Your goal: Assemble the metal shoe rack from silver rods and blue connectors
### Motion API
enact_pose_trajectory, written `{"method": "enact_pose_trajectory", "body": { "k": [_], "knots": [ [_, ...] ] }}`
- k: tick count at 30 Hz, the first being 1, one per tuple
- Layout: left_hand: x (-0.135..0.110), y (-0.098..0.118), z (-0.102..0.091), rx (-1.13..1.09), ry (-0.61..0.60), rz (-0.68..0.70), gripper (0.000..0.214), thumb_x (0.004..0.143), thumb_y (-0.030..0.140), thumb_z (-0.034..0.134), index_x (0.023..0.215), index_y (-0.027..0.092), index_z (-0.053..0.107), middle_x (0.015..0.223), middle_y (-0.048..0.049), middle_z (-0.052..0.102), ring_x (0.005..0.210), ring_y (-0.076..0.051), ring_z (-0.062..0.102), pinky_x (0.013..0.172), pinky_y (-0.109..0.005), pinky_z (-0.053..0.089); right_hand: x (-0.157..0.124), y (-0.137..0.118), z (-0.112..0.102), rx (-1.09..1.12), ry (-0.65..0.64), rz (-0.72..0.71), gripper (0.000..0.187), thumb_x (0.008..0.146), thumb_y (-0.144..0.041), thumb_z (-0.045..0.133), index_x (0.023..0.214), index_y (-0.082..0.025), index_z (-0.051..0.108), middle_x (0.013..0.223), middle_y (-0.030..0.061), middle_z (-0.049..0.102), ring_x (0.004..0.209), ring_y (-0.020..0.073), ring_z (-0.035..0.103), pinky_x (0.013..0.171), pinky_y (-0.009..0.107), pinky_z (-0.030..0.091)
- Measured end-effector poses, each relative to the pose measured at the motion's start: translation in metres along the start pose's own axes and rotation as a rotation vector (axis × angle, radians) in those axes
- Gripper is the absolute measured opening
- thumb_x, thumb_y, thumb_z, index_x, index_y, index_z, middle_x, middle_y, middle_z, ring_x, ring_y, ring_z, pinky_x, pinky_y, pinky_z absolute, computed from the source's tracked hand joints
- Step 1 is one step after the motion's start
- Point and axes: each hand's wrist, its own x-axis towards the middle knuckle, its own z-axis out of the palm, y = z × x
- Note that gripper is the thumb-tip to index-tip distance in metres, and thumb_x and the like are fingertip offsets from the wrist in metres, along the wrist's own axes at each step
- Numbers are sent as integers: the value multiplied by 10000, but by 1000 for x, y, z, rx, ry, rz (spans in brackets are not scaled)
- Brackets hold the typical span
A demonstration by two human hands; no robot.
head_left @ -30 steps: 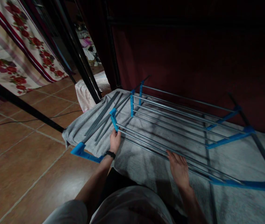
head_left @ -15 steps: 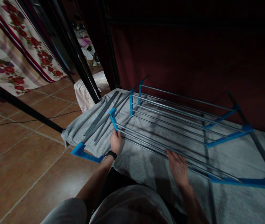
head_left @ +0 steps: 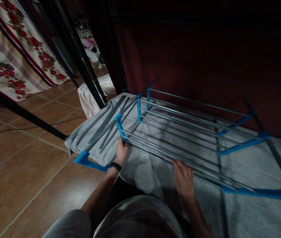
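A partly assembled rack of grey metal rods [head_left: 177, 115] with blue plastic brackets lies on its side on a grey blanket. My left hand [head_left: 122, 152] grips the lower end of a near-left blue bracket [head_left: 119, 125], where the rods meet it. A dark watch circles that wrist. My right hand [head_left: 184, 180] has its fingers curled over the lowest near metal rod [head_left: 155, 154], around the middle of its length; the thumb is hidden. Another blue bracket [head_left: 88, 161] projects past the blanket's edge by my left forearm.
Several loose grey tubes [head_left: 108, 120] lie on the blanket [head_left: 142, 178] left of the rack. A dark red panel [head_left: 180, 59] stands behind it. Black metal posts [head_left: 81, 56] rise at the left, above a tiled floor [head_left: 26, 165] crossed by a dark cable.
My right hand has slid a little to the left along the rod. My left hand stays at the blue bracket, with its fingers slightly shifted.
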Motion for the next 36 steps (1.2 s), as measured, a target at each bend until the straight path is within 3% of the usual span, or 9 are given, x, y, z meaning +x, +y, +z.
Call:
{"method": "enact_pose_trajectory", "body": {
  "k": [5, 12, 24, 36],
  "knots": [
    [-6, -7, -6, 48, -83, 4, 540, 770, 58, 515, 1273, 206, 646, 1284, -111, 720, 1240, -299, 655, 1160, -508, 467, -12, -13, 25, 5, -146, 11, 487, 1003, -157, 451, 1460, -243, 595, 1366, 106, 672, 1193, 263, 598, 1019, 402, 441],
    [2, -11, -2, 132, -40, 8, 417, 753, 81, 531, 1127, 199, 671, 1132, -96, 746, 1121, -304, 681, 1076, -503, 516, 1, 1, 50, -95, -131, 134, 308, 1022, -179, 486, 1260, -233, 674, 1114, 90, 741, 1069, 252, 622, 984, 390, 422],
    [4, -17, 0, 259, -29, -35, 188, 843, 199, 593, 1015, 183, 667, 1023, -115, 736, 989, -285, 695, 956, -442, 546, 3, 8, 52, -23, -193, 158, 352, 1019, -167, 487, 1276, -212, 723, 1206, 93, 764, 1107, 248, 675, 1000, 372, 474],
    [-1, -1, 6, 333, 12, -139, 131, 845, 205, 593, 962, 174, 645, 1006, -149, 729, 969, -293, 692, 923, -421, 531, 4, 9, 52, 31, -236, 212, 385, 1038, -183, 440, 1279, -242, 735, 1183, 81, 774, 1080, 240, 702, 987, 374, 493]
  ]
}}
